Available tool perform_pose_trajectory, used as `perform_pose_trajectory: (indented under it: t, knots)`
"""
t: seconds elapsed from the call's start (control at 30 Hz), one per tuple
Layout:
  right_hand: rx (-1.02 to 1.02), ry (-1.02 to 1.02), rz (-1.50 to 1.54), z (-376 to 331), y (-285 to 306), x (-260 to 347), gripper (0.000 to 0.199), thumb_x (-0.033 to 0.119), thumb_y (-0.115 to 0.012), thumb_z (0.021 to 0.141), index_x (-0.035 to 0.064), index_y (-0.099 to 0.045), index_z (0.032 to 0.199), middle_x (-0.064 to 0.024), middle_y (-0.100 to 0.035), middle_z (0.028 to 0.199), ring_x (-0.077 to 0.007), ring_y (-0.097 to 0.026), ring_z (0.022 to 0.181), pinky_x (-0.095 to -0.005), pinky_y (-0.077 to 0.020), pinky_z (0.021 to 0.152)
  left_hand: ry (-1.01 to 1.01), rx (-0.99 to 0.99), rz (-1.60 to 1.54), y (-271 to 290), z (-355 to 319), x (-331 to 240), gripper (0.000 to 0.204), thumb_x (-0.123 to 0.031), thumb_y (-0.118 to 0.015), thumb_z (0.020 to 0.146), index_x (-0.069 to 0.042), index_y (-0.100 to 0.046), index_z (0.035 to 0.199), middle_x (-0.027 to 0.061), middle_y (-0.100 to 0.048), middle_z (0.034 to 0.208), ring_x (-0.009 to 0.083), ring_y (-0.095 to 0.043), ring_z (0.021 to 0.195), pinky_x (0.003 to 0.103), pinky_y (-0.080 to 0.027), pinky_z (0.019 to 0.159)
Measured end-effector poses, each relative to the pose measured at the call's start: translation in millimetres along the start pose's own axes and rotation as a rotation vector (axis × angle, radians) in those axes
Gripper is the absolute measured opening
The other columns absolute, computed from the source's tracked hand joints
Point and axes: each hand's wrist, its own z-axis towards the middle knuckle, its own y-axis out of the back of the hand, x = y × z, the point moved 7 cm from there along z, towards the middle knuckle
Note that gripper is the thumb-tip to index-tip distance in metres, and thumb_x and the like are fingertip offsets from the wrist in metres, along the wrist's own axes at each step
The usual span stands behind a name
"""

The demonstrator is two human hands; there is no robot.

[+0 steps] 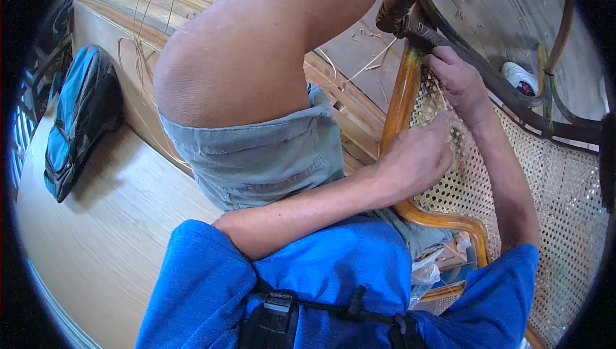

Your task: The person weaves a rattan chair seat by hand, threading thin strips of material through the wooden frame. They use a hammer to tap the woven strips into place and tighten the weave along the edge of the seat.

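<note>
2 bare hands are working at a rattan chair (478, 230), whose cane webbing (548, 185) is spreading at the person's right, beside the lap. The right hand (457, 85) is reaching up into the corner where the glossy amber pole (404, 89) is meeting the dark pole (494, 86); its fingers are curling inward, but I cannot tell what this grip is holding. The left hand (414, 160) is crossing the amber pole, half closing, its fingertips pointing at the webbing just below the right hand; its contents are hidden, so I cannot tell that grip either. The chair is probably standing this close so that both hands are meeting at the same edge, and the left hand is perhaps steadying the webbing.

Room is running tight at that corner, since the 2 poles are hemming in the right hand. The bare knee (192, 83) is rising left of the amber pole, limiting room that way. The webbing is stretching freely toward the lower right. Well apart, a blue-and-black backpack (83, 118) is resting on the pale wood panel (122, 227), leaving the hands unobstructed.
</note>
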Motion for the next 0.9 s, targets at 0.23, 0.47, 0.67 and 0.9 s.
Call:
perform_pose_trajectory:
  t: [0.23, 0.47, 0.67, 0.9]
  knots:
    - [0.126, -0.063, 0.068, 11, -7, -5, 0.014, 0.006, -0.052, 0.078, 0.0048, -0.055, 0.092, -0.0118, -0.056, 0.089, -0.0296, -0.060, 0.081, -0.0364, -0.0482, 0.068, 0.039, 0.019, 0.007, 7, -6, 0, 0.041, -0.010, -0.049, 0.082, 0.010, -0.041, 0.116, 0.0290, -0.057, 0.070, 0.0448, -0.058, 0.070, 0.051, -0.046, 0.062]
    - [-0.064, -0.049, 0.155, 4, -2, -17, 0.017, 0.000, -0.056, 0.078, 0.0053, -0.059, 0.093, -0.0131, -0.057, 0.084, -0.0294, -0.059, 0.081, -0.0336, -0.0476, 0.073, 0.086, 0.051, -0.011, 9, -8, 4, 0.043, -0.008, -0.050, 0.081, 0.011, -0.041, 0.118, 0.0278, -0.057, 0.065, 0.0432, -0.060, 0.067, 0.050, -0.047, 0.059]
    - [-0.103, -0.259, 0.077, 0, -6, -24, 0.013, 0.005, -0.057, 0.079, 0.0046, -0.060, 0.091, -0.0146, -0.059, 0.086, -0.0312, -0.060, 0.082, -0.0362, -0.0473, 0.074, 0.105, 0.061, -0.008, 9, -8, 7, 0.042, -0.008, -0.049, 0.080, 0.011, -0.042, 0.116, 0.0287, -0.058, 0.067, 0.0433, -0.061, 0.069, 0.050, -0.048, 0.061]
    - [-0.102, -0.481, 0.052, -2, -8, -25, 0.019, 0.015, -0.056, 0.082, 0.0045, -0.064, 0.096, -0.0164, -0.064, 0.091, -0.0297, -0.062, 0.086, -0.0353, -0.0479, 0.077, 0.063, 0.033, 0.012, 4, -7, 11, 0.036, -0.010, -0.049, 0.081, 0.010, -0.044, 0.110, 0.0289, -0.058, 0.067, 0.0443, -0.061, 0.069, 0.052, -0.048, 0.062]
